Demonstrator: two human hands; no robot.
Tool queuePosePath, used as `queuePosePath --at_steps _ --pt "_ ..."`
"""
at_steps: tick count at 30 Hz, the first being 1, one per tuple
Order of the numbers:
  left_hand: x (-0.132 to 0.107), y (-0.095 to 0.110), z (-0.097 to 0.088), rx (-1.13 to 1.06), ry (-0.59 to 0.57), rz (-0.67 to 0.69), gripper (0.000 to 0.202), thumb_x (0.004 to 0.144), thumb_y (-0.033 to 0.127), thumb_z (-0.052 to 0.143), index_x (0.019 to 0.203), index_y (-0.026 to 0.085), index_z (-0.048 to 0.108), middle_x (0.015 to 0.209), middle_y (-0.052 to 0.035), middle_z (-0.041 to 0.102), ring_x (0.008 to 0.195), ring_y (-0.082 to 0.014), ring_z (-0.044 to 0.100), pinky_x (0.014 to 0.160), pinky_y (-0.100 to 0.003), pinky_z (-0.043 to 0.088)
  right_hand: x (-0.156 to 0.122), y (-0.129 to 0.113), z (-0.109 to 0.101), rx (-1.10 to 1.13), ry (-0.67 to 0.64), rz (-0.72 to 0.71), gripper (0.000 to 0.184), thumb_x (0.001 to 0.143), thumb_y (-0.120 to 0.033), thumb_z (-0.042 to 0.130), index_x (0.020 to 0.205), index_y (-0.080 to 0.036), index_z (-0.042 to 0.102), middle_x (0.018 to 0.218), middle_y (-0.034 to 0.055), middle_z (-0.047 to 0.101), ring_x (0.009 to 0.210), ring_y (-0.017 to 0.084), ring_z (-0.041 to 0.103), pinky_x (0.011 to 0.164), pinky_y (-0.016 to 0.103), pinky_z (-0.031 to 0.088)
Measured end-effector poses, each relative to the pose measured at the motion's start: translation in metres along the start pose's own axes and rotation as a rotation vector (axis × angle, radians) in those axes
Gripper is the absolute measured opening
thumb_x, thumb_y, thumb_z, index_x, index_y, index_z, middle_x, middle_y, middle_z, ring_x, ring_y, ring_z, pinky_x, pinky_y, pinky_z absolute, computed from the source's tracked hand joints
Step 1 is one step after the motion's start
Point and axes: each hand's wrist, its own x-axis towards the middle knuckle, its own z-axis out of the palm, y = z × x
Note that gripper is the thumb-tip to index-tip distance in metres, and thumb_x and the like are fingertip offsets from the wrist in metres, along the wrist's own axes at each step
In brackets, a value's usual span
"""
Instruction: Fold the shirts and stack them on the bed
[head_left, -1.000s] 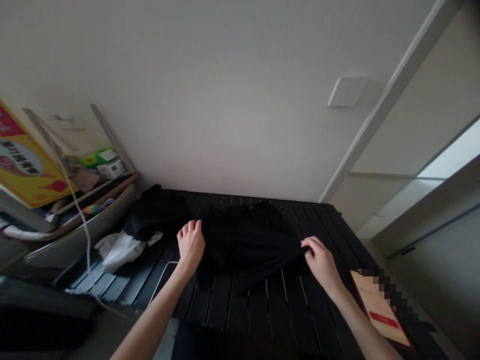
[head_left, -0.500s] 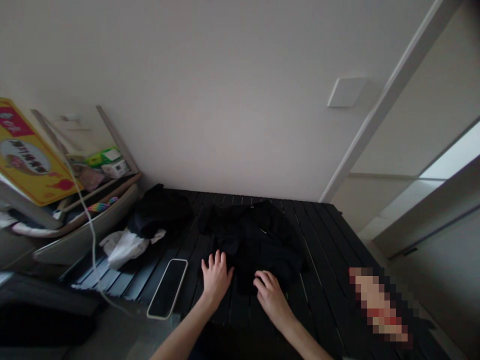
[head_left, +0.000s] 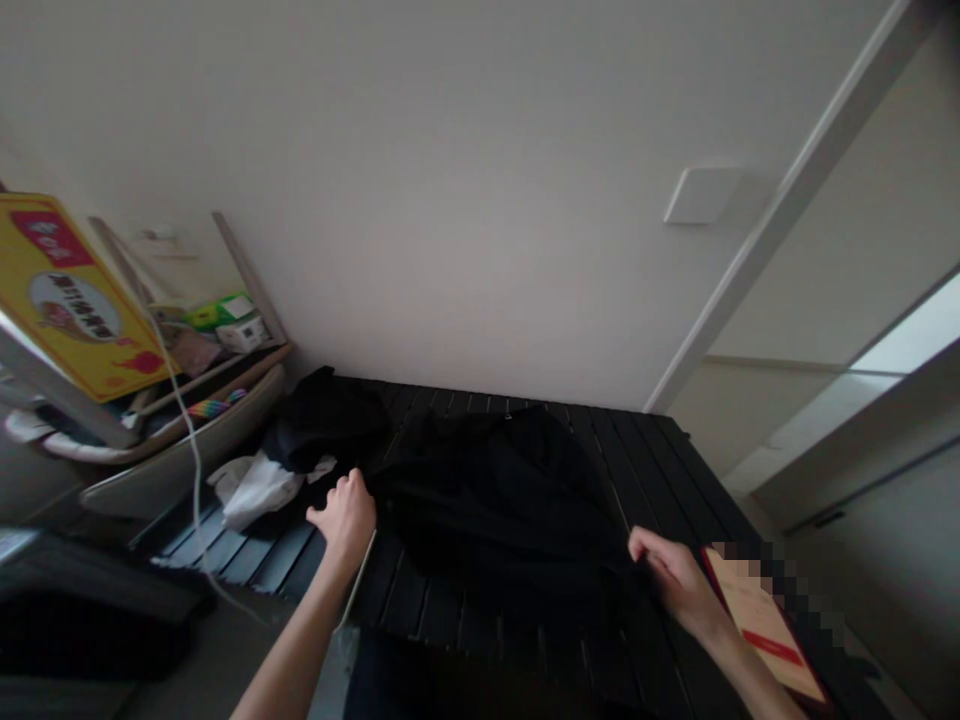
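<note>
A black cloth garment [head_left: 495,510] lies spread in a loose, rumpled mound across the middle of a dark slatted table [head_left: 660,480], its fabric so dark that folds and seams are hard to make out, though a small pale speck shows near its far edge. The left hand [head_left: 345,520] sits at the garment's near-left edge with its fingers curled in a narrow, closed shape and the thumb side turned outward; whether it has cloth caught in it, I cannot tell. The right hand [head_left: 675,580] is at the near-right edge, fingers together and lying over the black fabric, with the thumb lost against the dark cloth, so a pinch cannot be confirmed. Just left of the garment, nearly touching it, sits a second black garment [head_left: 322,420] in a bunched heap, with a crumpled white cloth [head_left: 251,490] tucked against it. The pale edge of a phone [head_left: 366,565] shows under the left wrist. Near the right hand lies a pixelated red-and-cream card [head_left: 761,625]. Beyond the table's left corner, a white cable [head_left: 196,480] hangs beside a beige curved tray [head_left: 180,445], below a yellow printed board [head_left: 71,290].
</note>
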Motion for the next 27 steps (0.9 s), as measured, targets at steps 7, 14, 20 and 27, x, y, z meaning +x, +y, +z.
queuePosePath --at_steps 7,14,20,27 --pt "-0.007 0.038 0.027 0.047 0.050 0.279 0.036 0.084 0.010 0.039 0.114 0.019 0.058 0.122 -0.0132 0.056 0.114 -0.0287 0.051 0.091 -0.045 0.041 0.030 0.020 0.027 -0.252 -0.210 0.023 0.019 0.081 -0.022 0.044 0.081 -0.022 0.063 0.091 0.0032 0.064 0.084 0.018 0.061 0.079 0.029 0.045" --pt "0.011 0.094 0.098 -0.225 -0.061 0.669 0.038 0.090 0.011 0.036 0.121 0.018 0.058 0.123 -0.0079 0.061 0.115 -0.0179 0.056 0.099 -0.031 0.041 0.087 0.057 0.049 -0.707 0.190 0.309 0.034 0.094 -0.030 0.034 0.107 -0.013 0.060 0.103 0.0157 0.061 0.092 0.024 0.063 0.077 0.036 0.049" --pt "0.001 0.114 0.156 -0.162 0.085 0.756 0.046 0.094 0.027 0.039 0.140 0.022 0.044 0.149 -0.0049 0.040 0.139 -0.0233 0.033 0.114 -0.045 0.028 0.123 0.072 0.072 -0.886 0.226 0.446 0.031 0.091 -0.031 0.043 0.102 -0.010 0.064 0.105 0.0214 0.059 0.102 0.035 0.055 0.073 0.044 0.044" --pt "0.001 0.118 0.168 -0.095 0.231 0.761 0.050 0.091 0.022 0.039 0.140 0.020 0.043 0.148 -0.0052 0.042 0.137 -0.0241 0.037 0.112 -0.048 0.034 0.174 0.083 0.023 -1.041 0.201 0.382 0.030 0.087 -0.006 0.040 0.098 -0.010 0.067 0.098 0.0171 0.065 0.104 0.028 0.052 0.083 0.039 0.035"
